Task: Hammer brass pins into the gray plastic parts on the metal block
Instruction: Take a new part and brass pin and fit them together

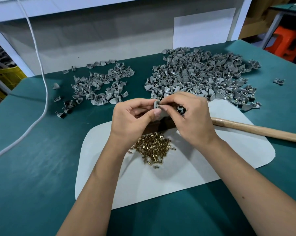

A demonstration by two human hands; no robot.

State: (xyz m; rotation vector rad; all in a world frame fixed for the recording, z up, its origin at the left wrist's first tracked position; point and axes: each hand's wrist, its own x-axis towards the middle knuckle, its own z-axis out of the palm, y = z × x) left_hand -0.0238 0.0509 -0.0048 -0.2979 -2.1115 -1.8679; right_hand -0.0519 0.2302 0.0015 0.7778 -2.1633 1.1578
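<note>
Gray plastic part [156, 106] pinched in left hand [133, 120] above dark metal block [154, 127]; right hand [189, 120] fingertips pinch a pin against it. Brass pins [152, 148] heaped at 6 o'clock of block.

I see one gray plastic part [156, 106] raised above the dark metal block [156, 127], a thin pin [160, 105] sticking out of its side. The block is mostly hidden. A loose heap of brass pins [152, 148] lies just in front of it. Behind are two spreads of gray parts, a thin one [96, 86] left, a dense one [201, 74] right.
</note>
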